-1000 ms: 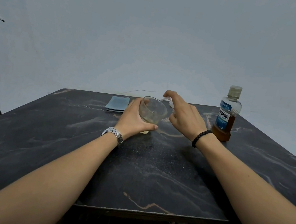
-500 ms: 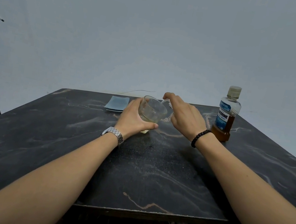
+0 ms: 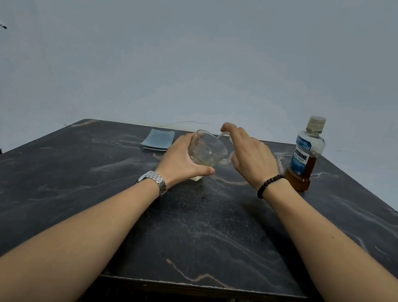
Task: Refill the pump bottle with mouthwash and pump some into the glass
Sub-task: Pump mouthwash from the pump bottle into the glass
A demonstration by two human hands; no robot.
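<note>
Hands at mid-tabletop [image 3: 206, 229]: left hand [image 3: 181, 159] curls round the glass [image 3: 206, 152], thumb across its near side. Glass tilts, mouth toward the right and away, a little pale liquid pooled low. Right hand [image 3: 251, 156] arches over the pump bottle [image 3: 229, 156], mostly hidden; forefinger rests on the pump head, whose white spout [image 3: 222, 135] points left at the glass rim. Mouthwash bottle [image 3: 304, 155] stands upright, capped, near the far right edge. Folded blue cloth [image 3: 158, 140] lies by the far edge. Near half of tabletop is bare.
</note>
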